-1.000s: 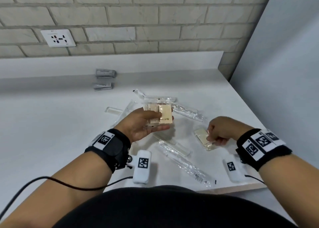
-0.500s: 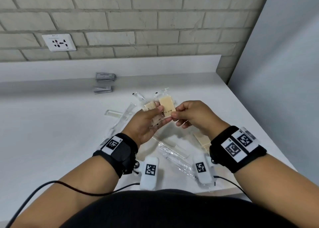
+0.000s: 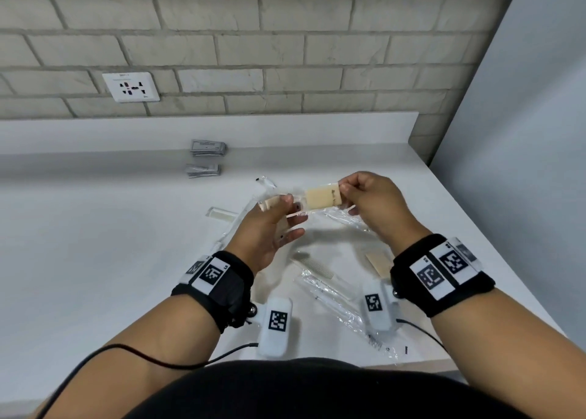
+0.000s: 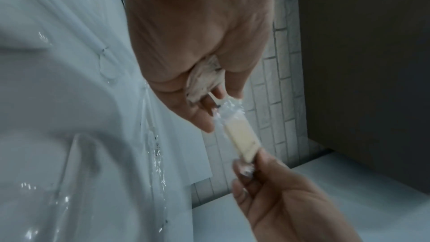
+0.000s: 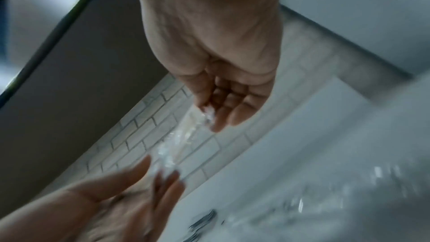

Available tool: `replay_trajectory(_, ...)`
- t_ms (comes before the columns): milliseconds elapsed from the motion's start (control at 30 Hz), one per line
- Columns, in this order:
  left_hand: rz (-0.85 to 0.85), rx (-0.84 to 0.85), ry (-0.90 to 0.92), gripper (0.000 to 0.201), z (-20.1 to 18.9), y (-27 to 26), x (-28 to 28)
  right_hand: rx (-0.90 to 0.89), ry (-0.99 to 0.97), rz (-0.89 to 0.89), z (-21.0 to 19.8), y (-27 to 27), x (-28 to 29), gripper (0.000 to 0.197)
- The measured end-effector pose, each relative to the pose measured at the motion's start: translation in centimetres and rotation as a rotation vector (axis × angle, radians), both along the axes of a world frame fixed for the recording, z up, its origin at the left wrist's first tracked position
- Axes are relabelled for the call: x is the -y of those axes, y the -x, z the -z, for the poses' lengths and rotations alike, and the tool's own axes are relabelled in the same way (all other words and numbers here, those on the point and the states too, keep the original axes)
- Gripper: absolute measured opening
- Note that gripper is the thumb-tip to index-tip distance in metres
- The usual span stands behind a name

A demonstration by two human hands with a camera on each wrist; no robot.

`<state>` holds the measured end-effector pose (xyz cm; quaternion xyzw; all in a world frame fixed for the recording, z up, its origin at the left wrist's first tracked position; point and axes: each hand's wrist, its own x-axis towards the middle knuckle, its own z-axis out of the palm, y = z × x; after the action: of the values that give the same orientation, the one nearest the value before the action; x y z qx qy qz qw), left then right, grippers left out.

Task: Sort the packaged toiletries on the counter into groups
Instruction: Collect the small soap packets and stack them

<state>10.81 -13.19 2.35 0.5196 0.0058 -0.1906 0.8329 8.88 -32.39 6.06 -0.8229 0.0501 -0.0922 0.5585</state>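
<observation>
Both hands are raised over the counter (image 3: 95, 244). My right hand (image 3: 344, 193) pinches the right end of a cream soap packet (image 3: 323, 198) in clear wrap. My left hand (image 3: 293, 211) pinches that packet's left wrapper end and also holds a second beige packet (image 3: 269, 203) against its palm. In the left wrist view the cream soap packet (image 4: 242, 139) stretches between the left hand (image 4: 218, 102) and the right hand (image 4: 249, 166), with the second packet (image 4: 204, 80) crumpled in the left palm. In the blurred right wrist view, the right hand (image 5: 209, 119) pinches the clear wrapper.
Two stacks of grey sachets (image 3: 207, 147) (image 3: 203, 169) sit near the back wall. Clear-wrapped toothbrushes (image 3: 342, 311), a wrapped comb (image 3: 317, 271), another beige packet (image 3: 379, 263) and a long pale packet (image 3: 222, 212) lie under my hands. The counter ends at right against a grey wall.
My right hand left the packet on the counter, rose to the left hand and took the cream packet's end. That packet now sticks out to the right of the left hand.
</observation>
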Motion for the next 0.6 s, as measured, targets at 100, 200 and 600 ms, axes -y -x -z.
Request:
replay_trajectory(100, -0.078, -0.027, -0.004, 0.008, 0.4, -0.7, -1.1, 0.015, -0.209, -0.181, -2.0, -0.1, 1.2, 0.021)
replay_trajectory(200, -0.072, -0.002, -0.018, 0.006, 0.5, -1.0, -1.5, -0.042, 0.227, -0.164, -2.6, -0.5, 1.6, 0.024)
replay_trajectory(600, 0.236, 0.282, -0.446, 0.028, -0.4, -0.4, 0.8, -0.195, 0.425, -0.294, -1.2, -0.7, 0.2, 0.025)
